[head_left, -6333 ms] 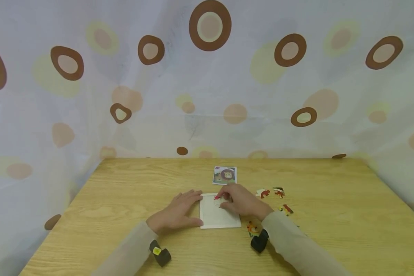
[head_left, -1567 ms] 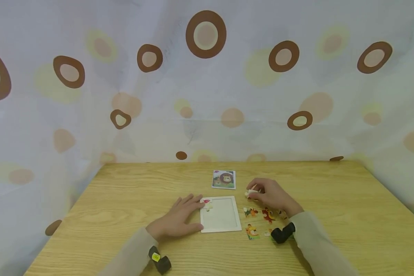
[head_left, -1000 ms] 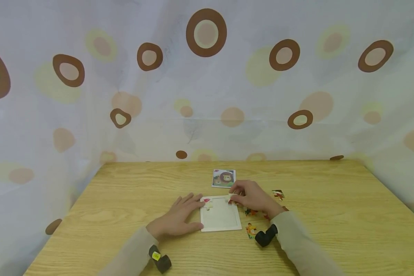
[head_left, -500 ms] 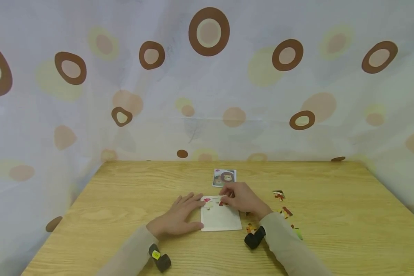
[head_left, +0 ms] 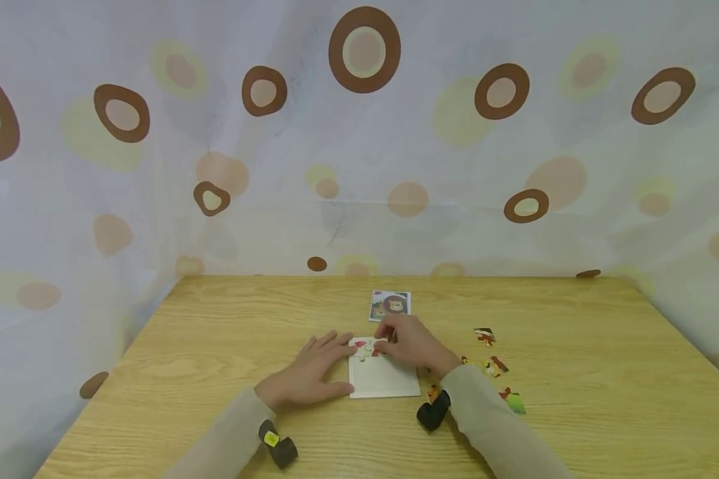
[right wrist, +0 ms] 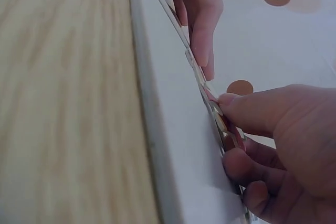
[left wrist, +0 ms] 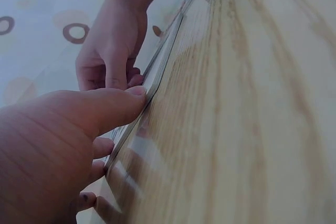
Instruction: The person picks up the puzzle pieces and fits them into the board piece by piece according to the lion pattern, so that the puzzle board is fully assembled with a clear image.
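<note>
A white puzzle tray [head_left: 385, 384] lies flat on the table. My left hand [head_left: 307, 378] rests along its left side, fingers spread, with the thumb on the edge of the tray [left wrist: 167, 56] in the left wrist view. In the tray's top left corner sits a puzzle piece with a pink flower [head_left: 360, 345], close to my left fingertips. My right hand [head_left: 415, 346] pinches a white and red-brown puzzle piece [head_left: 376, 352] between thumb and fingers, right beside the corner piece. In the right wrist view this held piece [right wrist: 229, 125] is low over the tray, near its top edge.
Several loose puzzle pieces lie right of the tray, among them a dark and red one [head_left: 484, 336], a yellow and red one [head_left: 494, 366] and a green one [head_left: 514, 402]. My right sleeve partly covers others. A lion picture card [head_left: 389, 305] lies behind the tray.
The flower piece, earlier in my right fingers, now sits in the tray corner. My right hand has picked another piece from the right and brought it left beside it. My left hand stays put.
</note>
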A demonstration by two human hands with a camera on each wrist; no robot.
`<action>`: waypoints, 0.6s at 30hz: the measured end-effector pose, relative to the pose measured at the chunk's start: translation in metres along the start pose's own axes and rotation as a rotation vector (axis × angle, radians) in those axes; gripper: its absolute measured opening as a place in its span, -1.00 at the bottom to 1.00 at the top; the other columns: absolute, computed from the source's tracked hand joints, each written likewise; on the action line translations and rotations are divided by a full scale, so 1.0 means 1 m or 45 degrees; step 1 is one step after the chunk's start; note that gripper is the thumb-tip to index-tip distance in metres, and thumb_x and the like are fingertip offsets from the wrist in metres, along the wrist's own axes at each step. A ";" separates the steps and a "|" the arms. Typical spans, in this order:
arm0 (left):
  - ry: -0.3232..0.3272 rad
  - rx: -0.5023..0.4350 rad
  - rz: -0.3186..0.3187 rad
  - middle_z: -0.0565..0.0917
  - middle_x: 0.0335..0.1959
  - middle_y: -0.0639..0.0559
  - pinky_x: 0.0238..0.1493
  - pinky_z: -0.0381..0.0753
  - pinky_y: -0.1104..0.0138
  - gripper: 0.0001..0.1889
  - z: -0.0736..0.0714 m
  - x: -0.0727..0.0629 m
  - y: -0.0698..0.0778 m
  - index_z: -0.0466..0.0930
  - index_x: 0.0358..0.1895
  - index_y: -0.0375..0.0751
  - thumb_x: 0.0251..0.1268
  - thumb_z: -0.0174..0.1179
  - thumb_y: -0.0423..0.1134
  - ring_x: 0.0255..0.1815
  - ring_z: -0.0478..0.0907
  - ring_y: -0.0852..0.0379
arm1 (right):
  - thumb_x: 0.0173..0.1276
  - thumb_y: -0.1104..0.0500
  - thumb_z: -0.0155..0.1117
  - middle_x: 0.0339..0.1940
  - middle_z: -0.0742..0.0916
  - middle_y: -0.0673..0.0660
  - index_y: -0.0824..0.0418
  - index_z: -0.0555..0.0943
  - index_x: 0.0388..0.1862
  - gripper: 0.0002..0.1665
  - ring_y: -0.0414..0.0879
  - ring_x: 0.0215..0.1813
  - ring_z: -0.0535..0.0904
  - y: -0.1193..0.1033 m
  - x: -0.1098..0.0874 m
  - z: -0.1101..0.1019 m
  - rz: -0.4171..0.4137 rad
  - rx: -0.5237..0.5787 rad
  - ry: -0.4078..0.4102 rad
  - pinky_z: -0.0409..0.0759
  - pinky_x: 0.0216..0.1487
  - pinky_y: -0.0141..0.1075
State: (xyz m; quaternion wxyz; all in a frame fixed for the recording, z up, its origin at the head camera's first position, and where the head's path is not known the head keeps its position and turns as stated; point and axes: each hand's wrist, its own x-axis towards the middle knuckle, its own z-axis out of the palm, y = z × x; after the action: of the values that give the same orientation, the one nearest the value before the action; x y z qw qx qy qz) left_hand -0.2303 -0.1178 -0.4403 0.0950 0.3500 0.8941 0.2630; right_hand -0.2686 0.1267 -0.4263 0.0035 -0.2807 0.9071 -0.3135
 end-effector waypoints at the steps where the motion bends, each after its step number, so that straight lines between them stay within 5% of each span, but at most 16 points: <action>1: -0.001 0.001 0.001 0.06 0.56 -0.08 0.46 -0.26 -0.23 -0.33 0.000 0.000 0.000 0.26 0.42 -0.12 0.33 0.12 0.11 0.57 -0.14 -0.22 | 0.25 0.22 0.36 -0.48 0.64 -0.04 0.15 0.61 -0.37 -0.93 -0.28 -0.45 0.46 -0.001 0.001 0.000 -0.002 -0.011 -0.002 0.47 -0.40 -0.44; 18: -0.002 0.006 0.003 0.06 0.56 -0.08 0.45 -0.26 -0.24 -0.33 -0.001 -0.001 0.002 0.24 0.44 -0.11 0.34 0.12 0.09 0.57 -0.15 -0.22 | 0.23 0.25 0.38 -0.56 0.58 0.00 0.20 0.56 -0.46 -0.85 -0.23 -0.50 0.39 -0.012 0.007 -0.002 0.109 -0.070 -0.025 0.38 -0.46 -0.42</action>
State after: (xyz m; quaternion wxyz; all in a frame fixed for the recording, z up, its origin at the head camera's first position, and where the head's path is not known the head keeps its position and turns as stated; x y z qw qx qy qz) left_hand -0.2289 -0.1178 -0.4382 0.0946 0.3514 0.8943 0.2605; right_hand -0.2691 0.1164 -0.4171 0.0183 -0.2447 0.9266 -0.2851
